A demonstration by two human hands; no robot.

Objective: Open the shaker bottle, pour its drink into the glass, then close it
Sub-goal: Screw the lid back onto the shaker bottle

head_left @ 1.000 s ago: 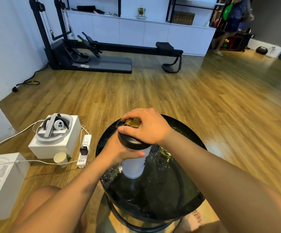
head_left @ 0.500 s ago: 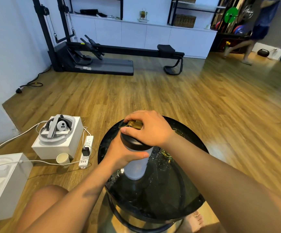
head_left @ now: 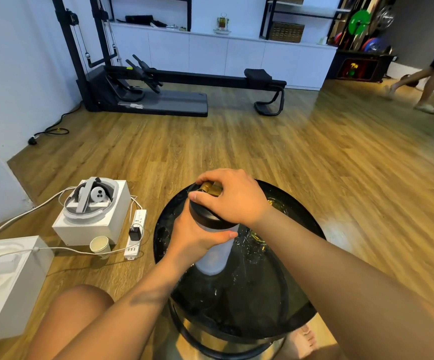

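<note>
Little has shifted since a moment ago: the shaker bottle still stands upright on the round black table. Left hand wraps its pale body; right hand clamps the black lid. Behind the bottle sits the glass; wooden floor all around.

Both bare forearms are reaching forward from the bottom of the view and meeting at centre. The left hand is curling sideways, its thumb pointing right and its fingers wrapping out of sight. The right hand is arching palm-down above it, wrist bent, fingertips pressing downward.
</note>
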